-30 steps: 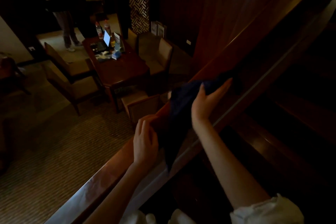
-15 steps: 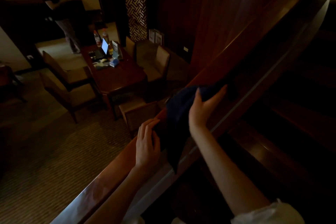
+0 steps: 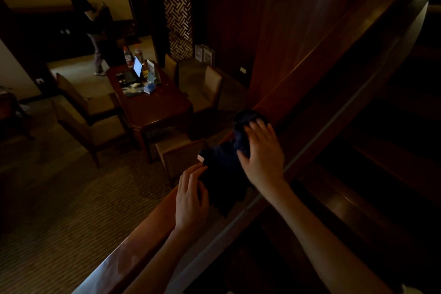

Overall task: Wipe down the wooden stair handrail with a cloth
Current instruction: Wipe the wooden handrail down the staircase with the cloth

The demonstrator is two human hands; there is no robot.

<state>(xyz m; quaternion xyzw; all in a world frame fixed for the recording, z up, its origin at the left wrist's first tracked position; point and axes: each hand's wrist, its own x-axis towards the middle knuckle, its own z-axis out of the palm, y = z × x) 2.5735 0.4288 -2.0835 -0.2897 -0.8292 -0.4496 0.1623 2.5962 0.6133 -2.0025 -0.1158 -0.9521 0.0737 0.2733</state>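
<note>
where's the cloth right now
In the head view, the dark cloth is draped over the wooden handrail mid-frame, with the right hand pressing on its upper part and the left hand at its lower edge.

Single wide-angle view from a camera worn on the person's head, facing forward and steeply down. The wooden handrail [image 3: 133, 253] crosses diagonally from bottom left to top right, very near the lens. The left hand [image 3: 191, 200] and right hand [image 3: 262, 157] sit close in the lower middle, forearms entering from the bottom edge. Left of the rail the view drops to a lower room: carpeted floor [image 3: 59, 210], worktop [image 3: 155, 107] and a standing person [image 3: 88, 19] far off. To the right lie dark stair treads [image 3: 358, 198].
</note>
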